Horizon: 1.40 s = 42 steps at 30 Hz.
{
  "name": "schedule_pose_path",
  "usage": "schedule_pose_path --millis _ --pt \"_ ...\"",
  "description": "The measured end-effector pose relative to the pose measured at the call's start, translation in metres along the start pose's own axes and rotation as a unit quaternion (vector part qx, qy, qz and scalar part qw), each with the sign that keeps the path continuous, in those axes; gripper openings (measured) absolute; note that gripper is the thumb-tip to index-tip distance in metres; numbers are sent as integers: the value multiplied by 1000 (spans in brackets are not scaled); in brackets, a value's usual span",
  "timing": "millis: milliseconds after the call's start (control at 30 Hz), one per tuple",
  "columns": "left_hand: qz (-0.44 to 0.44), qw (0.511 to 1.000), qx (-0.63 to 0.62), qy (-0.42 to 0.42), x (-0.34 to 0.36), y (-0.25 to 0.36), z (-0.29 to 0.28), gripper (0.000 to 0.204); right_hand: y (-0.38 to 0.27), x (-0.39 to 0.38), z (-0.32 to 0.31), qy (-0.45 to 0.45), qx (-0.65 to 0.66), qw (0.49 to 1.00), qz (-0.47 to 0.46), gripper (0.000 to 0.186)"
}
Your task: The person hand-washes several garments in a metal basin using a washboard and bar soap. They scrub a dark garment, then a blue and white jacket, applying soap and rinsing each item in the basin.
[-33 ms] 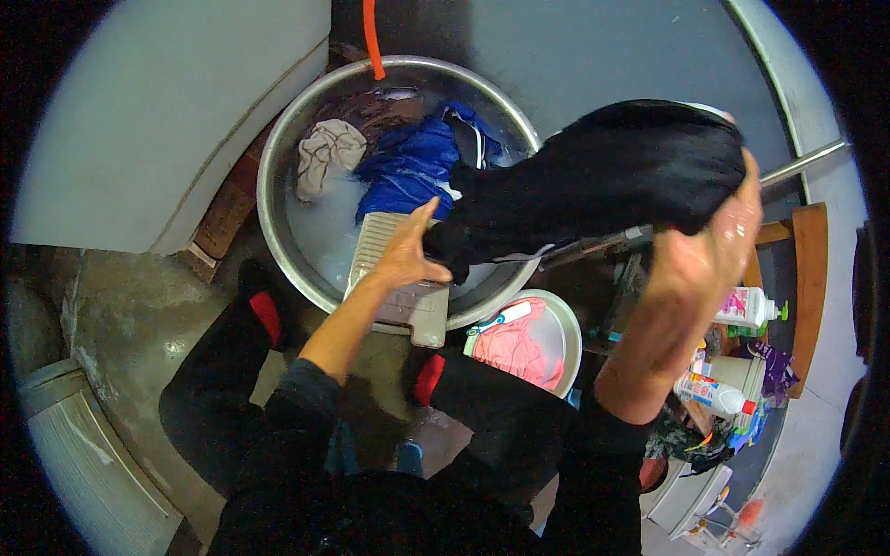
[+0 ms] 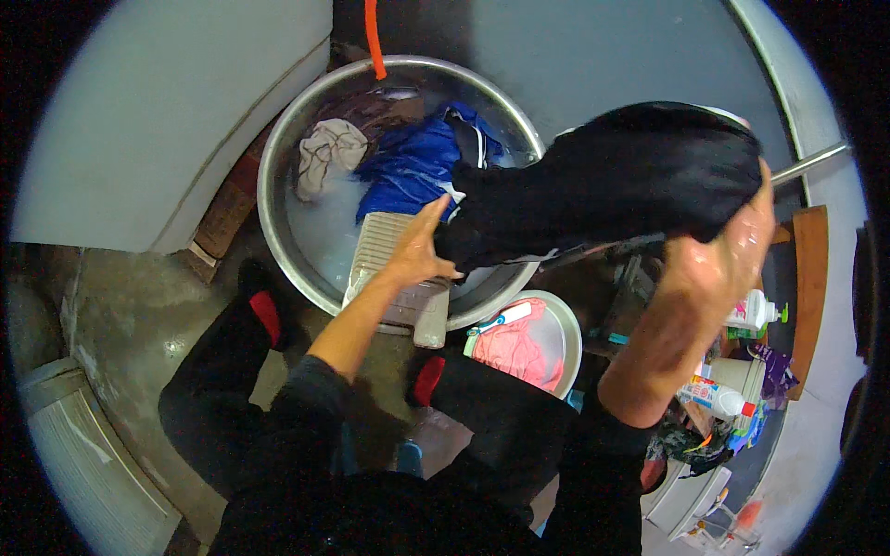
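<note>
A wet black garment [image 2: 603,176] is stretched between my hands, over the right rim of a large metal basin [image 2: 270,213] and beyond it. My right hand [image 2: 723,246] grips its raised far-right end, the fingers partly hidden by the fabric. At the other end, my left hand [image 2: 422,248] has thumb and fingers around the bunched cloth, just above a ribbed washboard [image 2: 378,243]. The board leans on the basin's near rim. Behind it, a blue garment [image 2: 403,171] with white stripes and a beige cloth [image 2: 329,150] lie in cloudy water.
A small pale basin [image 2: 575,347] holds a pink cloth [image 2: 517,357] and a white-and-blue brush [image 2: 501,318]. An orange hose [image 2: 374,37] hangs over the big basin. Bottles, including a red-capped white one [image 2: 718,398], crowd the right, near a wooden frame [image 2: 809,296].
My right hand has moved a little to the right, drawing the black garment with it. My left hand has shifted slightly to the right too.
</note>
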State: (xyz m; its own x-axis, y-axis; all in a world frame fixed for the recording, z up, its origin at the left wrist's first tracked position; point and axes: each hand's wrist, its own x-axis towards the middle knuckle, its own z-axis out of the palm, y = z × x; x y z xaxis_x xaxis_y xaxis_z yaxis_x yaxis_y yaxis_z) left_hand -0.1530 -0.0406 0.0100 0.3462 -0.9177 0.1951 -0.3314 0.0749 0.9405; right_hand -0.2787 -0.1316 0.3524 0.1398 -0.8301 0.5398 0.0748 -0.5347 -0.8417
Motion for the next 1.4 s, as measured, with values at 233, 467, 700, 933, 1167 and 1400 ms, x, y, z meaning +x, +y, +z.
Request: schedule_pose_path --millis 233,467,700,933,1167,1400 --pt "68 985 -155 27 53 25 67 51 -6 32 -94 43 -408 896 -171 42" --pt "-79 760 -632 130 97 109 -15 34 56 79 -120 179 117 966 145 33" --pt "62 886 -326 323 100 102 -122 19 138 16 27 110 293 905 288 13" --pt "-55 860 82 501 67 8 -168 41 206 -38 113 -57 256 928 265 24" --pt "-186 839 256 442 18 -52 -152 58 278 -127 109 -306 96 871 373 51" --pt "-225 853 463 87 -41 -69 -120 82 315 -193 43 -399 -408 800 184 66"
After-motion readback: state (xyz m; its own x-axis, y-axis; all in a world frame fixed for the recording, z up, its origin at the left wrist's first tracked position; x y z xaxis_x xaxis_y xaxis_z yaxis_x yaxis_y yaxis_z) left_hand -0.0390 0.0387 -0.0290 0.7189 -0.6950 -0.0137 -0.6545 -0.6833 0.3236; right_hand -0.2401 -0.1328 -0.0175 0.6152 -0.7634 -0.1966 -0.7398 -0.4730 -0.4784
